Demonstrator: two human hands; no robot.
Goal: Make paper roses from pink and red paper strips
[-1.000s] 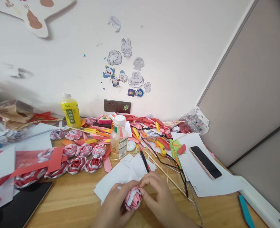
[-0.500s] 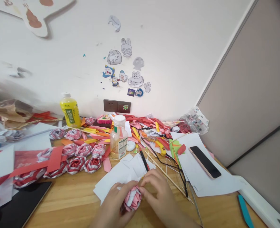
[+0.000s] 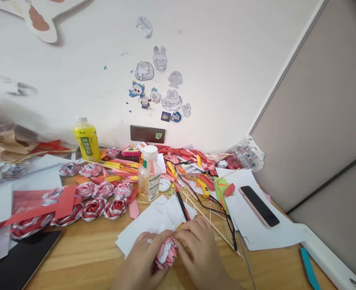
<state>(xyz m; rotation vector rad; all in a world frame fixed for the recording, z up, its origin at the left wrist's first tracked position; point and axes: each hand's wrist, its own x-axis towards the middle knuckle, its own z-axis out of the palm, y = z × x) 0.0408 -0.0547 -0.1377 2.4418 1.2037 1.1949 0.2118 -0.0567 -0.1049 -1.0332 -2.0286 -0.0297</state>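
A pink and white folded paper rose (image 3: 167, 253) is held above the front of the wooden table. My left hand (image 3: 144, 257) wraps round its left side, with the thumb along the top. My right hand (image 3: 197, 249) pinches the rose's right upper edge between thumb and fingers. Just beyond both hands lie white paper sheets (image 3: 141, 225) with a black pen (image 3: 182, 205) on them. Several finished paper roses (image 3: 93, 208), red, pink and white, stand in rows to the left.
A clear bottle (image 3: 149, 177) and a yellow drink bottle (image 3: 86, 139) stand behind. Coloured paper strips (image 3: 180, 155) pile along the wall. A phone (image 3: 259, 206) lies on papers at right, a dark tablet (image 3: 23, 257) at left. Thin sticks (image 3: 210, 221) and a cable (image 3: 230, 221) lie nearby.
The view has shifted slightly. My right fingers have curled closer together at the rose's edge; my left hand keeps its hold on the rose.
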